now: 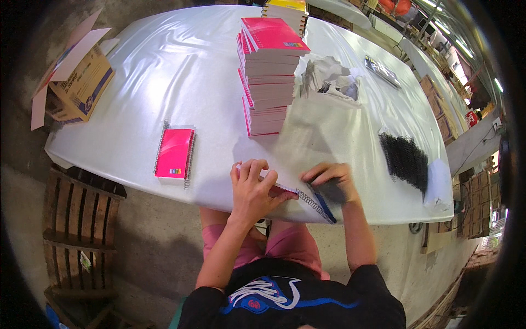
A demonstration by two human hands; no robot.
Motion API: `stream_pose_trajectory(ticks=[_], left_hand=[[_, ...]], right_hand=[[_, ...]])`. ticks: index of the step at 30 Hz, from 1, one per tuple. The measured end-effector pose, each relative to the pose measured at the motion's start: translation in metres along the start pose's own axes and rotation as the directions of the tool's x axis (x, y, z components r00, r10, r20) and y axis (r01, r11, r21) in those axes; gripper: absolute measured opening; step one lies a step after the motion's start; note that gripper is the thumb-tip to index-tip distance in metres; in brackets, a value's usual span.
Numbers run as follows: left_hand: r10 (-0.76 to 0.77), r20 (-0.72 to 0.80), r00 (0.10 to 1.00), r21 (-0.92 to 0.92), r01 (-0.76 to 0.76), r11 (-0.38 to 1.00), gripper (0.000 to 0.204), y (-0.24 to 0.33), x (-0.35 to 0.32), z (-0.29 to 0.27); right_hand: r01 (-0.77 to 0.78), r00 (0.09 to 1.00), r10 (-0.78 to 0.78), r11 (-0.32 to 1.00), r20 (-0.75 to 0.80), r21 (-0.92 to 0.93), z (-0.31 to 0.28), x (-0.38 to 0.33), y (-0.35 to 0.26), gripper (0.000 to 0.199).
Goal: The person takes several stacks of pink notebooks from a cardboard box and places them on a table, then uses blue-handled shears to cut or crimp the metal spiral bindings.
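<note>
**A:** Item one, nearest the body?

**B:** Left hand (pixel 253 189), fingers curled, pressing down on a notebook (pixel 285 191) at the near table edge, 6 o'clock. Only a strip of the notebook shows beyond the hand. Its wire spiral (pixel 316 205) runs along the right side, slanting toward 5 o'clock.

**A:** Right hand?

**B:** Right hand (pixel 333 183), just right of the spiral, fingers bent and closed around a dark object; it is blurred, so I cannot tell what it is. A blue strip (pixel 324 205) lies beside the spiral under that hand.

**A:** Item three?

**B:** Pink spiral notebook (pixel 175 154), lying flat on the white table (pixel 164 82) at 9 o'clock of the hands, well apart from them.

**A:** To the right?

**B:** Heap of black binding coils (pixel 405 160), 3 o'clock, near the table's right edge.

**A:** Further out?

**B:** Tall stack of pink-covered notebooks (pixel 267 77) at 12 o'clock, upright, slightly uneven. Just beside it at 1 o'clock, crumpled plastic wrap (pixel 331 79). Behind the stack, a second stack with a yellow cover (pixel 286 8) at the far edge.

**A:** Off the table?

**B:** Open cardboard box (pixel 76 77) at 10 o'clock; wooden pallet (pixel 76 230) on the floor at 8 o'clock.
</note>
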State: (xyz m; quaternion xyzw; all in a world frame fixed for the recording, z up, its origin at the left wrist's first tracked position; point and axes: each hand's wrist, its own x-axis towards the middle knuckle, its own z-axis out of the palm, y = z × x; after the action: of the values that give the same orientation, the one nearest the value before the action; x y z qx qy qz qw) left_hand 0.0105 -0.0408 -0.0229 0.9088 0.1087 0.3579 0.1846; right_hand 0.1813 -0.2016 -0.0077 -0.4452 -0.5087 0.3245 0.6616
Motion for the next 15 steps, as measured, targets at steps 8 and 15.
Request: stream_pose_trajectory(ticks=[8,15], left_hand=[[0.032,-0.002,0.999,-0.099,-0.032,0.995,0.046,-0.005,0.000,0.002],[0.024,-0.061,0.998,-0.158,-0.033,0.987,0.050,-0.007,0.008,0.002]], right_hand=[[-0.316,0.947,0.307,0.850,-0.091,-0.420,0.019,0.019,-0.009,0.031],[-0.317,0.948,0.274,0.811,-0.161,-0.491,0.017,0.027,-0.015,0.027]])
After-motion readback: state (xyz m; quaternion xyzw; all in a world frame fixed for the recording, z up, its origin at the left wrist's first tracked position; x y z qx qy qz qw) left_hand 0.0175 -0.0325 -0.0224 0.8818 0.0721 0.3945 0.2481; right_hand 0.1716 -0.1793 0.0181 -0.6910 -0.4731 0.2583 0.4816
